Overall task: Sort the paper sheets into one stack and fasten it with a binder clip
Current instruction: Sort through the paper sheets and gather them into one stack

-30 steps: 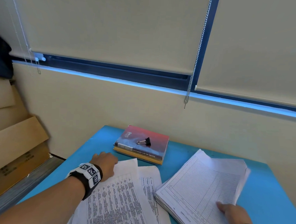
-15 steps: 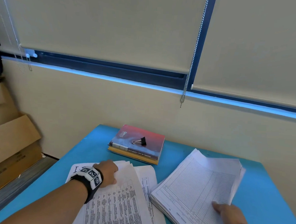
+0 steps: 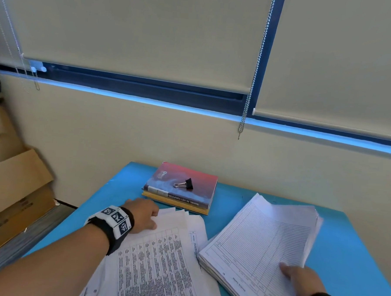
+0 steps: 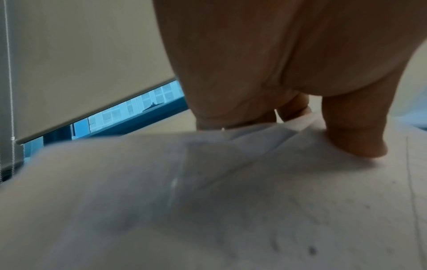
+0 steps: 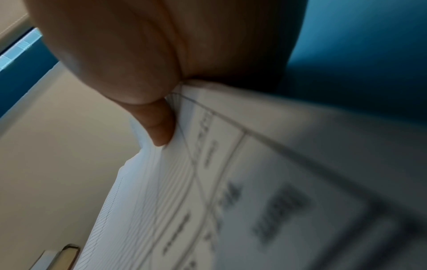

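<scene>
The flat blue-topped desk (image 3: 354, 258) stood against a cream wall, and everything else is placed here by the red-and-blue hardcover book (image 3: 183, 188) that lay near the desk's far edge, on top of a thinner yellow-edged volume. In front of the book and to its right lay the thick stack of white ruled form sheets (image 3: 262, 242), skewed so that one far corner pointed toward the wall, its top pages slightly fanned. Directly in front of the book, and partly touching its near edge, spread a loose, uneven pile of white printed table sheets (image 3: 161, 266), several page corners staggered at the top. The left hand (image 3: 142, 215), wearing a black wristband with square markers, rested on that loose pile just in front of the book's near left corner; the left wrist view showed its fingertips (image 4: 357, 144) pressing down on the paper and lifting a page edge, fingers bent. The right hand (image 3: 301, 280), well in front of the book and to the right, gripped the near edge of the ruled stack, its thumb (image 5: 159, 126) on top of the pages. The small black binder clip (image 3: 186, 184) with silver wire handles lay on the book's cover, untouched by either hand.
</scene>
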